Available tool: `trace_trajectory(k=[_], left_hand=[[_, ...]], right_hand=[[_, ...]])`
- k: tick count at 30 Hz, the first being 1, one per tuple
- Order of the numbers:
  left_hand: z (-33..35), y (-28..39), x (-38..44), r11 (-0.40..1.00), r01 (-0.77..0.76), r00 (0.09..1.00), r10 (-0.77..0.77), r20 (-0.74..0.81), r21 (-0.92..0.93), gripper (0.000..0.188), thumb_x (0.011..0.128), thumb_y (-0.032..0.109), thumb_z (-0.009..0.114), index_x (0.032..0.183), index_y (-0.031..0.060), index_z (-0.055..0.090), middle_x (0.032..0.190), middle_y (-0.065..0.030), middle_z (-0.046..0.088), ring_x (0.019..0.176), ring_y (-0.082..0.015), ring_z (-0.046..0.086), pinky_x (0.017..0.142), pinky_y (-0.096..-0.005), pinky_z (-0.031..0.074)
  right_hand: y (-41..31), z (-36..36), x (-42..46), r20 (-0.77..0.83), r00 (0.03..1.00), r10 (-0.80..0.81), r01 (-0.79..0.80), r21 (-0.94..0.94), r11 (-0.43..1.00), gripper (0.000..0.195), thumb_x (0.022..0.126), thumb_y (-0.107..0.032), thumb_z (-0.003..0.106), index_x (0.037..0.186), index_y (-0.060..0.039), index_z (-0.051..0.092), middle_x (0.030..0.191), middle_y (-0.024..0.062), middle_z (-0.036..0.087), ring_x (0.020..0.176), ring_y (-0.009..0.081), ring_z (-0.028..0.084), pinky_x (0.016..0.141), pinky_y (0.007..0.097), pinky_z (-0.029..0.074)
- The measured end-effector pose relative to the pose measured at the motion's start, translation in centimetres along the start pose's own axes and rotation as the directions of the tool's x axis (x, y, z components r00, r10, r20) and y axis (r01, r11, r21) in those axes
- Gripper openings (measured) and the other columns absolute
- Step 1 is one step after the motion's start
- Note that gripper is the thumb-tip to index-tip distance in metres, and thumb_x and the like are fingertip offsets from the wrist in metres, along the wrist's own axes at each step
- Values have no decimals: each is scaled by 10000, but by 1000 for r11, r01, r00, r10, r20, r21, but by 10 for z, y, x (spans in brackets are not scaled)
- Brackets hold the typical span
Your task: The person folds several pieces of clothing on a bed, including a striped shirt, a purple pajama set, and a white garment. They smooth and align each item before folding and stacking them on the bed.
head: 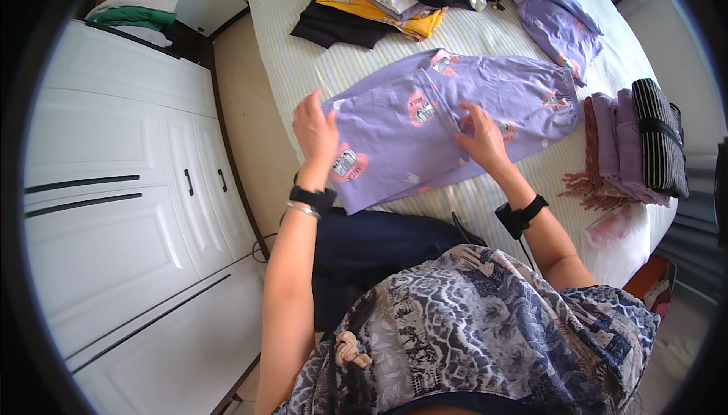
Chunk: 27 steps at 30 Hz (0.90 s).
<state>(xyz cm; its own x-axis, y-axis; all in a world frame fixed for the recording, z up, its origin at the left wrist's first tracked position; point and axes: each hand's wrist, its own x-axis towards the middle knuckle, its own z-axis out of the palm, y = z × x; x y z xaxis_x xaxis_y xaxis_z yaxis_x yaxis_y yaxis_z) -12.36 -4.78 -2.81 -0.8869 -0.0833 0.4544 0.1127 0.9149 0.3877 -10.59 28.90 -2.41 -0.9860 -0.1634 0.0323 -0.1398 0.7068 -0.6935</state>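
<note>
A lilac garment (381, 131) with pink milk-carton prints lies on the bed, partly folded over itself. Its gathered elastic end (569, 94) points right, and the edge of the folded layer crosses the middle. At the garment's left edge is my left hand (315, 133), fingers extended and thumb apart from them. My right hand (483, 137) hovers over or rests lightly on the cloth by the layer's edge, thumb and fingers spread. Whether either hand touches the fabric is hard to tell. Neither shows cloth gripped. Both wrists carry black straps.
Folded clothes (375, 5) in black, yellow and white are piled at the bed's far side. Another lilac printed garment (554, 23) lies far right. Folded purple and striped textiles (631, 136) stand at right, beside a clear plastic bag (617, 239). White cabinets (114, 142) line the left.
</note>
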Motion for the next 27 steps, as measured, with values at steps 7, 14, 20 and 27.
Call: trace_trajectory(k=[7,14,20,27], left_hand=[[32,93,-77,964,-232,861,143,488,127,684,911,337,592,1508,303,259,1595,-71,159,1450,-385,149,1039,-738,163],[46,82,-83,949,-279,827,160,539,145,672,937,410,532,1520,322,208,1607,-43,106,1460,-360,129,1048,-731,161],[56,83,-79,947,-288,805,158,572,143,696,951,411,510,1534,314,143,1611,-59,52,1462,-383,86,1049,-736,154],[44,94,-98,957,-290,679,190,709,22,770,902,405,593,1534,322,160,1613,-97,-4,1456,-438,16,1053,-734,136]], right_hand=[[4,31,-15,166,869,-466,492,-384,782,678,807,-142,693,1424,-170,414,1446,85,445,1359,304,386,1098,465,329],[95,-40,-13,-276,949,-152,134,-85,987,386,825,-47,647,1206,-98,604,1308,101,566,1231,254,514,1015,419,410],[249,-97,-33,-673,468,573,-253,519,817,357,835,-17,682,1176,16,581,1060,60,616,951,205,611,811,337,490],[276,-130,9,64,606,793,-123,992,15,364,891,-194,671,1224,-77,580,1166,67,625,1001,206,623,816,399,499]])
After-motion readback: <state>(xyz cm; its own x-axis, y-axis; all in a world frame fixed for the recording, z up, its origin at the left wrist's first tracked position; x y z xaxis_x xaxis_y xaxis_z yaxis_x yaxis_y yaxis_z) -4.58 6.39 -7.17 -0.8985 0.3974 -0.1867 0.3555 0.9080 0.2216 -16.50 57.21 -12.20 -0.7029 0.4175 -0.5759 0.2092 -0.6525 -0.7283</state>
